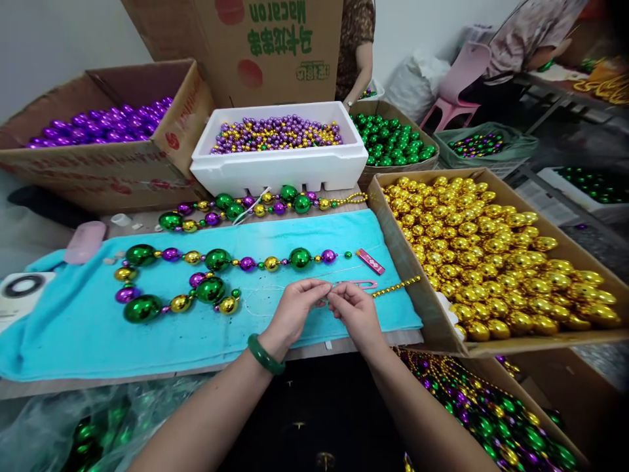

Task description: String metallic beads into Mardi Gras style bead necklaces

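Note:
My left hand (301, 305) and my right hand (354, 311) meet fingertip to fingertip above the front of a turquoise towel (275, 236). Both are closed in a pinch. A thin pale thread (251, 308) loops over the towel into my left fingers; whatever lies between my right fingertips is too small to make out. Left of them rests a strand of green, purple and gold beads (217, 260), curled at its left end. Just behind my right hand lies a pink tool with a looped handle (366, 284), partly hidden. A short gold bead chain (398, 286) extends rightward beside it.
A small dark-pink packet (370, 261) lies on the towel. A finished-looking bead strand (260, 207) lies behind it. Boxes of purple beads (187, 108), mixed small beads (280, 164), green beads (435, 154) and gold beads (417, 308) surround the towel. Two other people are beyond.

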Demonstrator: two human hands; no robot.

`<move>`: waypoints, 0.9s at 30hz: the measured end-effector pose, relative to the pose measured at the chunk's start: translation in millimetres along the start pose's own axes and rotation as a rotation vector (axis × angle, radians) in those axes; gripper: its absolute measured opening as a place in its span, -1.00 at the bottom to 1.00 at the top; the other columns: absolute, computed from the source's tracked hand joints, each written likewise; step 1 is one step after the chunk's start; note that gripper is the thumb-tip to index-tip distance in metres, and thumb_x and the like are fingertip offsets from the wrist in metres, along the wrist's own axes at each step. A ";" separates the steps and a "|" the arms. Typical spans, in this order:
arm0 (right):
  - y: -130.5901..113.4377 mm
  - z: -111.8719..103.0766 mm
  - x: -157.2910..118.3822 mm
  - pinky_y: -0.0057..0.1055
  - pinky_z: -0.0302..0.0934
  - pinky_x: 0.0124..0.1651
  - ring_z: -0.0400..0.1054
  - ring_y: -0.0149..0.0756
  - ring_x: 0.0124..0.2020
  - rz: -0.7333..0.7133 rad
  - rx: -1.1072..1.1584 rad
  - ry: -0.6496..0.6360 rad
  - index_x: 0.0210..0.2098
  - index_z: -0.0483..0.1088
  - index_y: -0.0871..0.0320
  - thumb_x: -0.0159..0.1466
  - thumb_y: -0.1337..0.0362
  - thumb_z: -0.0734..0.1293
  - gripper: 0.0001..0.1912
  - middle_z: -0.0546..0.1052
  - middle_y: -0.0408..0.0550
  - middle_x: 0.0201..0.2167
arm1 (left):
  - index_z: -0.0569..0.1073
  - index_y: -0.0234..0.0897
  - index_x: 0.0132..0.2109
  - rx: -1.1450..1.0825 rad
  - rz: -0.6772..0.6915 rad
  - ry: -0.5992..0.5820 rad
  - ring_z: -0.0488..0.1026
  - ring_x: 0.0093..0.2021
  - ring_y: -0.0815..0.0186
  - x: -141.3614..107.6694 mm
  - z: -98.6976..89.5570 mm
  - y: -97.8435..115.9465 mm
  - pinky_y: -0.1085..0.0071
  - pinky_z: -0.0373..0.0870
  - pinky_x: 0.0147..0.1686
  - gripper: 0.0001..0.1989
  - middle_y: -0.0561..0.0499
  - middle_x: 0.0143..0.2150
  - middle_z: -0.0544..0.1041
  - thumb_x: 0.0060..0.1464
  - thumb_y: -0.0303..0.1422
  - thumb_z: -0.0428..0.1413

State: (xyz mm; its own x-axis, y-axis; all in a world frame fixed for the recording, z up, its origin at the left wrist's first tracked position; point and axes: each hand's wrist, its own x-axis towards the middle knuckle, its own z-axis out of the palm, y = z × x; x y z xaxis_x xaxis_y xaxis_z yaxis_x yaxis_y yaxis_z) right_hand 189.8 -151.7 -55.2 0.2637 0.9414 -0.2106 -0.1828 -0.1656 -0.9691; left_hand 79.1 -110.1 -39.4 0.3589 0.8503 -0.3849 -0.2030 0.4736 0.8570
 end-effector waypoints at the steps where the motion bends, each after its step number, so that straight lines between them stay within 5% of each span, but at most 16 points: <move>1: 1.2 -1.0 0.4 -0.50 0.05 -0.59 0.14 -0.48 -0.66 -0.019 -0.020 0.004 -0.58 0.33 0.16 0.03 0.19 0.36 -0.81 0.35 -0.21 -0.69 | 0.51 -0.37 -0.43 0.022 0.008 -0.004 0.35 -0.42 0.41 0.1 -0.9 -0.4 0.43 0.26 -0.36 -0.82 0.02 -0.47 0.48 -0.16 -0.31 0.24; 5: -1.8 -12.5 5.1 -0.47 0.12 -0.51 0.23 -0.44 -0.55 -0.093 -0.086 0.027 -0.44 0.44 0.17 0.02 0.21 0.39 -0.84 0.46 -0.13 -0.50 | 0.52 -0.33 -0.38 0.119 0.031 -0.017 0.35 -0.35 0.38 0.8 -5.5 2.1 0.43 0.24 -0.33 -0.82 0.01 -0.38 0.50 -0.12 -0.29 0.21; 9: -14.9 -27.7 13.0 -0.51 0.04 -0.61 0.21 -0.46 -0.57 -0.012 -0.050 -0.195 -0.24 0.48 0.15 0.03 0.19 0.41 -0.70 0.47 -0.13 -0.46 | 0.52 -0.33 -0.39 0.208 -0.004 -0.162 0.33 -0.34 0.38 0.0 -10.2 12.1 0.44 0.20 -0.33 -0.84 0.00 -0.39 0.50 -0.10 -0.29 0.19; 14: -27.5 -32.6 19.9 -0.46 0.13 -0.47 0.27 -0.41 -0.50 -0.131 -0.072 -0.384 -0.41 0.47 0.14 0.07 0.26 0.40 -0.90 0.44 -0.15 -0.53 | 0.53 -0.31 -0.41 0.246 -0.080 -0.284 0.34 -0.36 0.38 -0.6 -12.6 21.2 0.43 0.17 -0.33 -0.87 0.02 -0.43 0.51 -0.07 -0.32 0.17; 19: -30.5 -31.4 22.2 -0.36 0.17 -0.25 0.29 -0.32 -0.34 -0.344 -0.188 -0.367 -0.50 0.42 0.15 0.12 0.31 0.36 -0.92 0.41 -0.11 -0.47 | 0.53 -0.29 -0.45 0.260 -0.076 -0.300 0.34 -0.38 0.39 2.3 -11.2 22.1 0.41 0.17 -0.30 -0.89 0.04 -0.48 0.51 -0.07 -0.34 0.18; 27: -33.4 -45.2 24.6 -0.47 0.00 -0.54 0.09 -0.50 -0.58 -0.335 -0.087 -0.125 -0.46 0.33 0.14 0.17 0.25 0.30 -0.89 0.32 -0.18 -0.44 | 0.54 -0.34 -0.43 0.110 -0.060 -0.305 0.36 -0.38 0.37 13.4 -3.9 10.0 0.37 0.21 -0.22 -0.87 0.02 -0.47 0.50 -0.13 -0.34 0.23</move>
State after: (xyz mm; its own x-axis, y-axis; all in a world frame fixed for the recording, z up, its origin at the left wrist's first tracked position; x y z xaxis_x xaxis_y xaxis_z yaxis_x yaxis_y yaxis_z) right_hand 245.2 -136.3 -33.9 0.1761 0.9754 0.1324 -0.0235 0.1386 -0.9901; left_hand 78.3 -93.1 -37.3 0.6270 0.7057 -0.3299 -0.0797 0.4794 0.8740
